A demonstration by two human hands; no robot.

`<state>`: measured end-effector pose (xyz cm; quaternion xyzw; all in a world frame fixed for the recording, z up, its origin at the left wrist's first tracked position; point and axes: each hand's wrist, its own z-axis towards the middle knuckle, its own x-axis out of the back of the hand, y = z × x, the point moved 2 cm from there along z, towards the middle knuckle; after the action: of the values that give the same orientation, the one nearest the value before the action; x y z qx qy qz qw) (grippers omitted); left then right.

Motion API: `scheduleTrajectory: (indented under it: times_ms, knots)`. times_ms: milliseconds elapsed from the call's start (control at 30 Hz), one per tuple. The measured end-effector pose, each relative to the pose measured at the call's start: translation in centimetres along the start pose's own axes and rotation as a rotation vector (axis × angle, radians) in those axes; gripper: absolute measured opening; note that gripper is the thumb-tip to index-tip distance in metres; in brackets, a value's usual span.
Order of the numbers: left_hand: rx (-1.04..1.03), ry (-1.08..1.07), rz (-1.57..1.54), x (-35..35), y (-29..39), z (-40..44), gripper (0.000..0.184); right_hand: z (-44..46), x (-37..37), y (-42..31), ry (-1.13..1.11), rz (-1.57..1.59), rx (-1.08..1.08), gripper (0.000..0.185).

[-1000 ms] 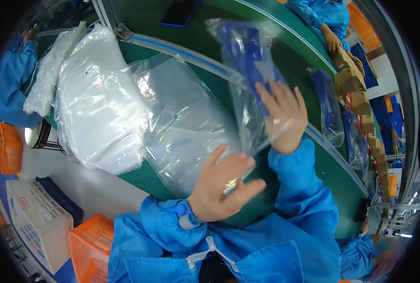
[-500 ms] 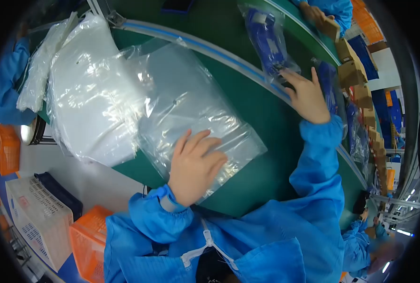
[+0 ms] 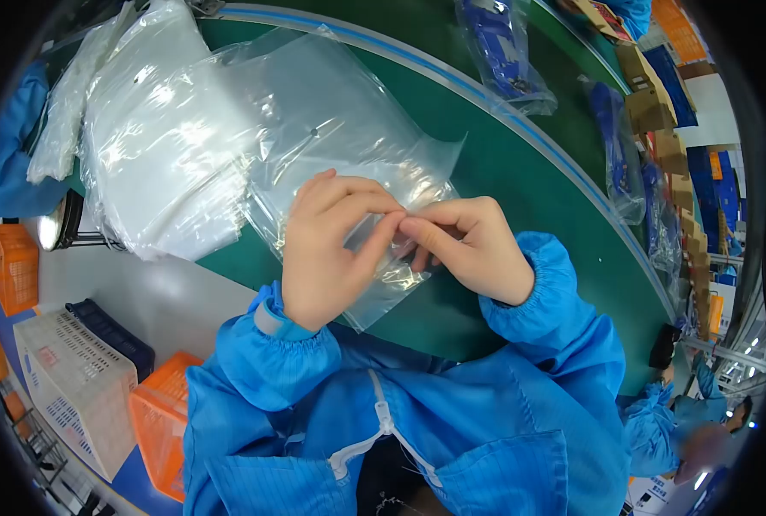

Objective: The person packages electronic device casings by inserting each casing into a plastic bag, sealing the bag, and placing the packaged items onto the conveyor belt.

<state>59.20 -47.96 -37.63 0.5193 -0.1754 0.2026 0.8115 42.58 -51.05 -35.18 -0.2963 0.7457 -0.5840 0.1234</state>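
Observation:
A clear plastic bag [image 3: 349, 107] lies flat on the green table in front of me, its near corner reaching toward my jacket. Over its near edge, my left hand [image 3: 331, 245] is closed, thumb and forefinger pinched on the film. My right hand [image 3: 477, 249] meets it fingertip to fingertip, also pinching the bag's edge. The exact bit of film between the fingers is mostly hidden. To the left, overlapping this bag, lies a pile of clear and whitish plastic bags [image 3: 164, 129].
Beyond the table's rail, bagged blue items [image 3: 499, 52] lie on a green belt, with another bagged blue item [image 3: 611, 146] farther right. A white crate [image 3: 73, 378] and an orange basket [image 3: 164, 421] stand low at left. Co-workers' blue sleeves [image 3: 13, 163] show at the edges.
My right hand has come back from the bagged blue item on the belt to the plastic bag. My left hand has gone from spread fingers to a pinch. The bagged item has shifted slightly.

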Motion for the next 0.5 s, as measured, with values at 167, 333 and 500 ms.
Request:
scheduleTrajectory:
  times_ms: [167, 333, 500]
  knots:
    - [0.139, 0.058, -0.233, -0.2, -0.7, 0.0, 0.005, 0.4, -0.1, 0.2, 0.034, 0.081, -0.036, 0.015]
    - [0.346, 0.166, -0.526, 0.2, -2.5, 0.4, 0.012, 0.5, 0.1, 0.8, 0.081, 0.119, -0.093, 0.015]
    - [0.411, 0.315, -0.708, 2.0, -4.0, 1.3, 0.021, 0.2, 1.3, 1.7, -0.035, -0.032, -0.223, 0.018]
